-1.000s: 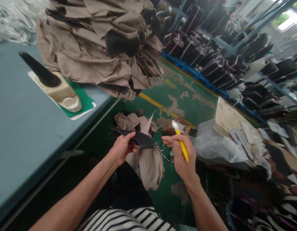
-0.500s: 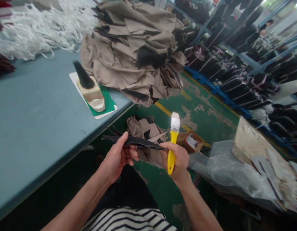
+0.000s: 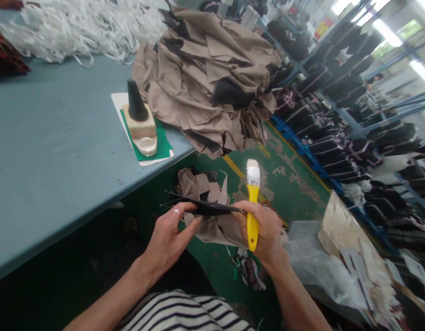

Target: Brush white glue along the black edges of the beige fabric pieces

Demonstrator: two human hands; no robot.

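Observation:
My left hand (image 3: 169, 236) pinches the near edge of a thin black cut piece (image 3: 205, 208) held flat in front of me. My right hand (image 3: 263, 230) grips the other end of that piece and also holds a yellow-handled brush (image 3: 252, 202) upright, its white bristles pointing up. A tan fabric piece (image 3: 215, 227) hangs under the black one. Both hands are over the green floor, just off the table's edge.
A blue-grey table (image 3: 53, 151) lies to the left with a glue bottle (image 3: 139, 119) on a green mat, a big heap of tan and black cut pieces (image 3: 212, 78) and white strips (image 3: 77, 27). Scrap pieces (image 3: 198, 184), plastic sheeting (image 3: 312, 262) and racks of dark bundles (image 3: 336, 124) fill the right.
The view has swung left and up. My right hand turned the brush upright and came to grip the black piece's end. My left hand shifted its pinch along the near edge.

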